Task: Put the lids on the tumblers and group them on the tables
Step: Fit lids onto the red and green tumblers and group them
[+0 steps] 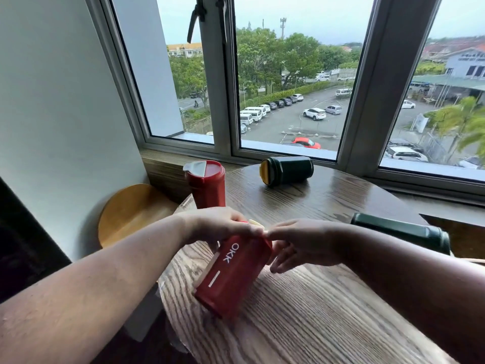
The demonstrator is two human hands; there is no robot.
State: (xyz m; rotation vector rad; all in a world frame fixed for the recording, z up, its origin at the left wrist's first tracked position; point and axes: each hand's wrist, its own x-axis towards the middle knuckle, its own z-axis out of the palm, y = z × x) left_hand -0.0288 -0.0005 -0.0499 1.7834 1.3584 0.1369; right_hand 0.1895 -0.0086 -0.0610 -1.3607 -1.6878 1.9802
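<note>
A red tumbler (231, 274) marked OKK leans tilted on the round wooden table (328, 311), its base toward me. My left hand (223, 223) grips its top end, where a pale lid edge (256, 223) peeks out. My right hand (301, 243) touches the same end from the right, fingers loosely spread. A second red tumbler (206, 183) stands upright behind with its lid on. A dark green tumbler (287, 169) with a yellow lid lies on its side near the window. Another dark green tumbler (401, 231) lies behind my right forearm.
The table stands against a window sill (168, 160) and a white wall (60, 114). A round wooden stool seat (131, 211) sits low at the left, beside the table's edge.
</note>
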